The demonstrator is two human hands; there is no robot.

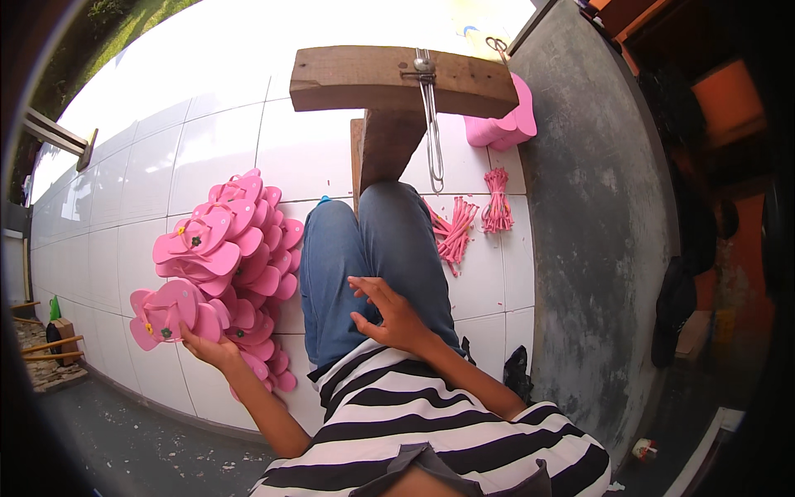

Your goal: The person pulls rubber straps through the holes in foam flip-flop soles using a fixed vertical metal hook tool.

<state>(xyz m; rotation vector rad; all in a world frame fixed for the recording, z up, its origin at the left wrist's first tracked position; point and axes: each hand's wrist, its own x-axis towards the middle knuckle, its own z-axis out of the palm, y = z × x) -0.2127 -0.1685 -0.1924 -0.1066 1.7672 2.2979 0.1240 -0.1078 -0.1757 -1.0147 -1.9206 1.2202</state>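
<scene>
My left hand (211,349) grips a pair of pink flip-flops (178,305) by one end, out to the left; small green and yellow flower trims show on their straps. Beside and beyond this pair rises a heap of finished pink flip-flops (263,240) on the tiles. Over my lap hovers my right hand (393,319), its fingers apart and nothing in it. Past my knees stands a T-shaped wooden stand (348,79), with a long metal wire tool (431,132) hanging from its crossbar.
Right of my legs lie loose pink straps (454,234) and a tied bundle of straps (497,207). A stack of pink soles (503,123) sits behind the crossbar's right end, near scissors (497,45). A grey wall (592,207) borders the white tiled floor (224,137).
</scene>
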